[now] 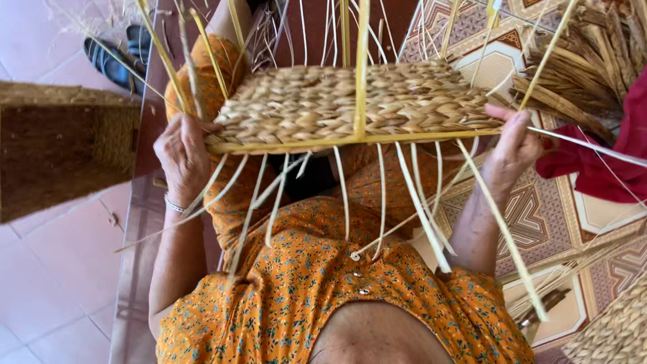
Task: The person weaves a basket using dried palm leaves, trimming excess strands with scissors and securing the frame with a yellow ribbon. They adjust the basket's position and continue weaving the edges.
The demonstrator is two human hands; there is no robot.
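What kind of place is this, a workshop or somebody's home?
Probably a home floor used for basket weaving. There is a tiled floor with a patterned mat, bundles of dried straw, a finished woven basket, and sandals left nearby.

This looks like a home used for handcraft work — the person sits low on a patterned floor mat with brown and cream geometric shapes [573,216], which lies over pale pink floor tiles [47,269]. A pile of dry straw-coloured reed bundles [586,67], a finished brown woven rectangular basket [60,148] and a pair of dark sandals [121,54] lie around — all domestic things.
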